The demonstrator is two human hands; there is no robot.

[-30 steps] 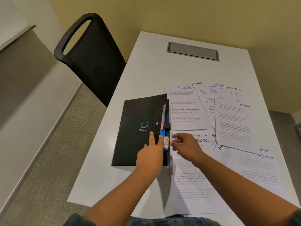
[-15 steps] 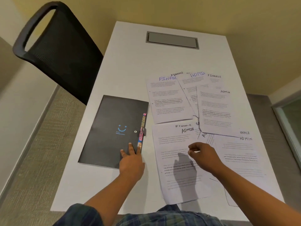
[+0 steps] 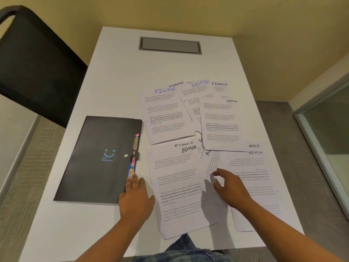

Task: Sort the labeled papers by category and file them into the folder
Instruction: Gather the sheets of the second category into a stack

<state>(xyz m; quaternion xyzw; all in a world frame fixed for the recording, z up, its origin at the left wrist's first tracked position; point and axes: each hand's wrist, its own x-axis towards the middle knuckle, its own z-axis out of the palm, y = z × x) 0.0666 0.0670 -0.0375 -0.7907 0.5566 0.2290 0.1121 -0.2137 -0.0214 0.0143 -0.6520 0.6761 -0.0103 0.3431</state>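
The papers [image 3: 175, 176] overlap loosely across centre and right, so lifting one could drag neighbours or slip a sheet off the near table [image 3: 120, 76] edge. Right hand [image 3: 231, 188] hovers over them, fingers loosely curled, grasping nothing. Left hand [image 3: 136, 198] rests flat, released, on the folder [image 3: 98, 167] at centre left: matte black, rectangular, coloured tabs [image 3: 135, 146] along its right edge

Chair [image 3: 37, 69] cut off at left edge; body text on papers [image 3: 166, 118] illegible.
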